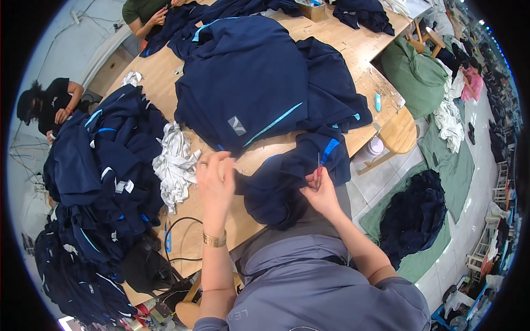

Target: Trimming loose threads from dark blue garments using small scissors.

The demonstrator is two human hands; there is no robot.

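A navy garment [279, 185] with a bright blue strip lies bunched over my lap and the table's near edge. Above its left side I hold my left hand [214, 174], fingers loosely bent and apart, with nothing visible in them. My right hand [322, 193] is closed around small thread snips [318, 168] with a red part and thin blades pointing away from me. Those blades stand over the garment beside the blue strip. Just beyond my hands a large pile of navy garments [243, 77] with light blue piping and a grey patch covers the table.
White cloth scraps [175, 165] lie left of my hand, beside a tall heap of navy garments [105, 154]. A light blue cutter [377, 102] rests at the table's right. A wooden stool [398, 132] and a dark fabric pile [414, 215] are right. Two people work across and left.
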